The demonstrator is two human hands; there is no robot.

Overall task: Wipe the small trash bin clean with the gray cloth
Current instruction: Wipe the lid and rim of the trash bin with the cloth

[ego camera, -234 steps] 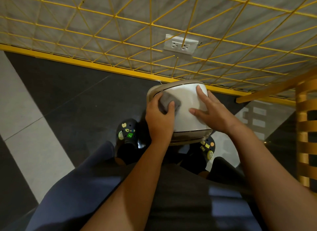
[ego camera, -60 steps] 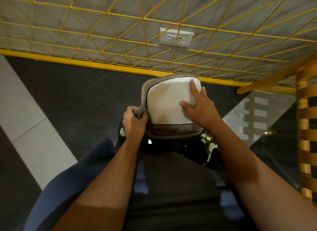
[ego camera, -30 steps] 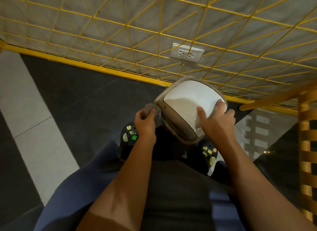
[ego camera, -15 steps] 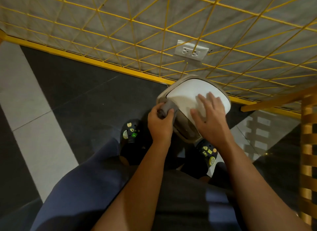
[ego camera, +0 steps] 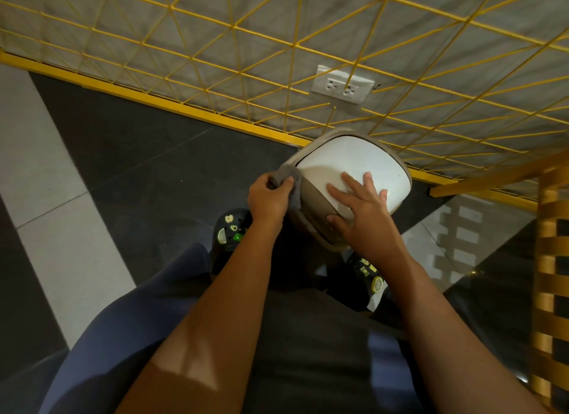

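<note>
Our left hand [ego camera: 267, 199] grips the gray cloth [ego camera: 288, 179] against the side of the small trash bin [ego camera: 311, 201]; our right hand [ego camera: 361, 212] lies spread on its white lid [ego camera: 348, 158].

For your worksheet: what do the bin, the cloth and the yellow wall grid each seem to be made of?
The bin is likely plastic: its white lid is smooth with a soft sheen, set in a matte beige body. The cloth is soft gray fabric, perhaps microfibre; it bunches and folds in the left hand. The grid is thin straight rods, probably painted metal wire.
</note>
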